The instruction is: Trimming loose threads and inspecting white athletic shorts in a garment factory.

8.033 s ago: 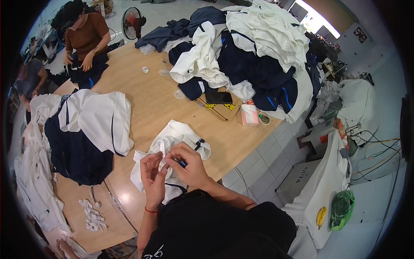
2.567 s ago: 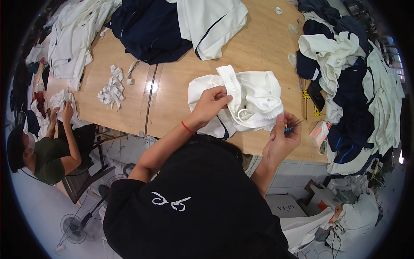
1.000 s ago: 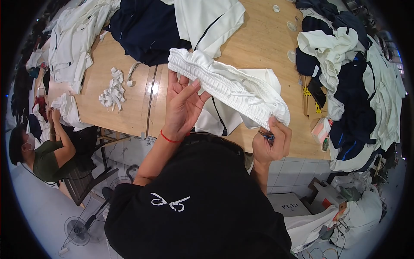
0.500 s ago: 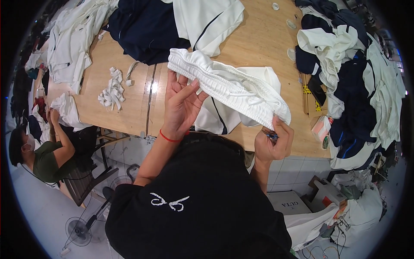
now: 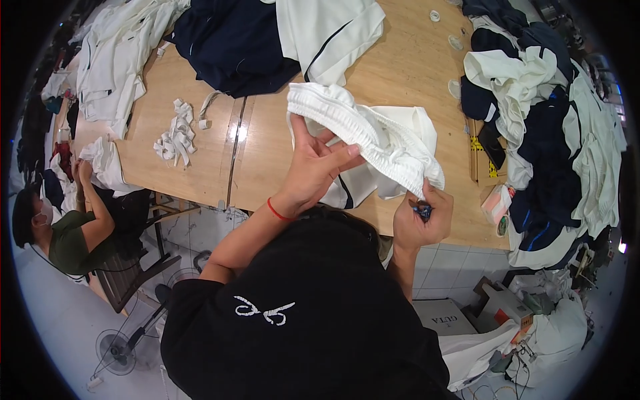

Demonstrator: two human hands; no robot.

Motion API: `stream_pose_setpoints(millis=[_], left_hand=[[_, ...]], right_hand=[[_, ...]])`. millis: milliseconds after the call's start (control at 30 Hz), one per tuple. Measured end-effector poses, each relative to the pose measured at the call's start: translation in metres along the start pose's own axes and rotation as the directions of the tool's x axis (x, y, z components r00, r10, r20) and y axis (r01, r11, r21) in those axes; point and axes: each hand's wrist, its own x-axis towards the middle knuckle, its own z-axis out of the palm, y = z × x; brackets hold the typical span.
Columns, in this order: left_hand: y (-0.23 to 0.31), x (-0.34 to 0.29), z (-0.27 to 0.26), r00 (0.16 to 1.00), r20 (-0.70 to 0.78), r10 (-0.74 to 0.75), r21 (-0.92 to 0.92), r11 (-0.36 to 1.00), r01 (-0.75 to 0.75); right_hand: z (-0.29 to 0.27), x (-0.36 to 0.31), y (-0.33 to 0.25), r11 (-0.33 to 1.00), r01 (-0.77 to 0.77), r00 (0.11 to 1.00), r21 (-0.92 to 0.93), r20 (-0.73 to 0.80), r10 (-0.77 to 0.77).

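Note:
White trousers [image 5: 407, 129] with a gathered elastic waistband and a dark side stripe hang between my hands over the table's near edge. With the thumb on the near side and fingers behind, my left hand [image 5: 317, 167] grips the waistband near its middle. The band's left end rises beyond my fingers. At its right end, my right hand [image 5: 427, 217] pinches the band between thumb and forefinger. A small dark-blue metallic object [image 5: 421, 209] sits inside that curled right hand, mostly hidden, and its kind is unclear.
On the wooden table [image 5: 200, 160] lie white tape scraps [image 5: 177, 137], navy and white garments [image 5: 237, 47], and a garment heap [image 5: 533, 147] at right. A phone [image 5: 492, 147] rests beside that heap. At left a seated person [image 5: 70, 223] handles white cloth. A fan [image 5: 117, 351] stands lower left.
My left hand has moved right along with the band, toward my right hand. The waistband is now bunched and bent where it was stretched fairly straight. My right hand has barely moved.

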Motion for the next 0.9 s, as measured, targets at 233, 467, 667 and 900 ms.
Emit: stream_pose_setpoints(millis=[233,467,667,900], left_hand=[[0.007,0.006,0.003,0.999,0.017,0.037,0.121,0.992,-0.039],[0.009,0.000,0.010,0.991,0.122,0.060,0.210,0.974,-0.085],[0.013,-0.008,0.013,0.977,0.201,0.065,0.235,0.966,-0.113],[0.012,-0.007,0.010,0.976,0.216,0.033,0.275,0.957,-0.093]], right_hand=[[-0.009,0.014,0.001,0.981,-0.111,0.945,0.162,0.323,0.054],[-0.001,0.032,-0.043,0.875,-0.342,0.899,0.342,0.391,0.198],[0.012,0.028,-0.047,0.862,-0.286,0.902,0.418,0.422,0.095],[0.020,0.018,-0.035,0.819,-0.335,0.881,0.466,0.463,0.098]])
